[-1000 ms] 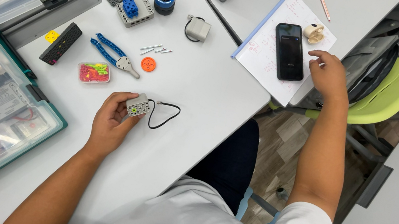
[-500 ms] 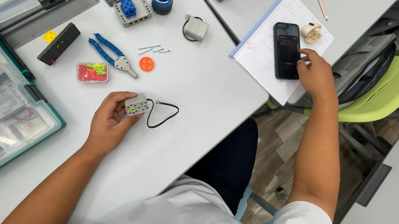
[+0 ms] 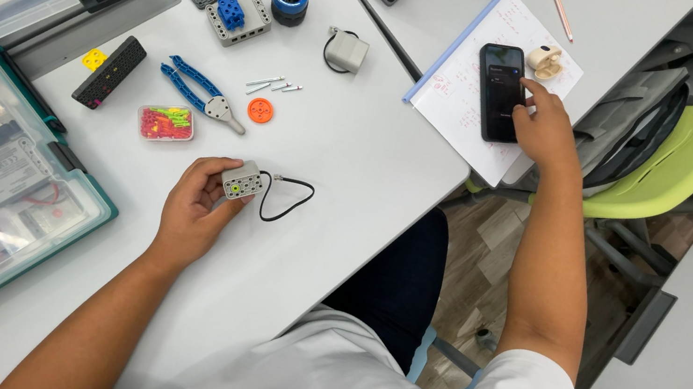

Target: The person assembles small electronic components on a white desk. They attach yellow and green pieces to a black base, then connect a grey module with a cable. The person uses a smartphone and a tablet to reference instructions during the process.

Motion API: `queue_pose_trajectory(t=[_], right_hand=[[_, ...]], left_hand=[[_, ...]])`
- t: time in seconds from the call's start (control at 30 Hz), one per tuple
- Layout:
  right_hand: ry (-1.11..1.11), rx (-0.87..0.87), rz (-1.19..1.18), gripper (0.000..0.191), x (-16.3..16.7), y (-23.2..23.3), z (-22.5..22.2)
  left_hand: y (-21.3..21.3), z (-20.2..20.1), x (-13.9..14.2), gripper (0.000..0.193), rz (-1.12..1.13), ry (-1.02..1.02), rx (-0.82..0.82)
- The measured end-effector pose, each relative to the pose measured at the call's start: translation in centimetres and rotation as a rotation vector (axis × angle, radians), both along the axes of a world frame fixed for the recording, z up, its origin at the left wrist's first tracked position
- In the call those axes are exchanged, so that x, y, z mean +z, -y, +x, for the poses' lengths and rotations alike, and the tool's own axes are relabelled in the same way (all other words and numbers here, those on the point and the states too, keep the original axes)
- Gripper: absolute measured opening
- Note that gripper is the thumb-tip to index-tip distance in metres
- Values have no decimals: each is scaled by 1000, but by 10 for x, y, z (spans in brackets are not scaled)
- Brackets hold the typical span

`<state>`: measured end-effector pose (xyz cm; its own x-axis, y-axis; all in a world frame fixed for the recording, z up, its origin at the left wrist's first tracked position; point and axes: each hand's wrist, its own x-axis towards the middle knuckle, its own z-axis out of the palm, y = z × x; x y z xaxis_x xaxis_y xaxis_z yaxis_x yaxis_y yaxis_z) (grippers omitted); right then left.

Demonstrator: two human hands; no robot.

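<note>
Pliers [image 3: 199, 91], orange wheel [image 3: 260, 110] and pins [image 3: 271, 83] lie beyond left hand [image 3: 193, 213].

Blue pliers [image 3: 198, 92], orange wheel [image 3: 260, 110]

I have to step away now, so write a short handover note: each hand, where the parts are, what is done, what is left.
Left hand: holds a small grey motor block on the table; its black cable loops to the right.
Right hand: fingertip on the phone, which lies on a paper sheet.
Parts: blue pliers, orange wheel, metal pins and a small box of coloured bits lie loose above the left hand.
Done: nothing looks joined to the block.
Left: probably any assembly; the loose parts are untouched.
</note>
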<state>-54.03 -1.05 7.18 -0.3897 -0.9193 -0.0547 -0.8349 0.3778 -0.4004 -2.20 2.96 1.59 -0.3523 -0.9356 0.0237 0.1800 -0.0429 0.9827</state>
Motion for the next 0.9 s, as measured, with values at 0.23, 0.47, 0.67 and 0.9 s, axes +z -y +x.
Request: queue_pose_trajectory(t=[0.23, 0.47, 0.67, 0.9], right_hand=[[179, -133, 182, 63, 13, -10, -23], [420, -200, 251, 64, 11, -3, -28], [324, -188, 287, 63, 15, 3, -23], [339, -297, 210, 41, 11, 6, -15]], left_hand=[[0, 0, 0, 45, -8, 19, 0], [0, 0, 0, 45, 0, 13, 0], [0, 0, 2, 46, 9, 8, -7], [0, 1, 2, 45, 6, 13, -8]])
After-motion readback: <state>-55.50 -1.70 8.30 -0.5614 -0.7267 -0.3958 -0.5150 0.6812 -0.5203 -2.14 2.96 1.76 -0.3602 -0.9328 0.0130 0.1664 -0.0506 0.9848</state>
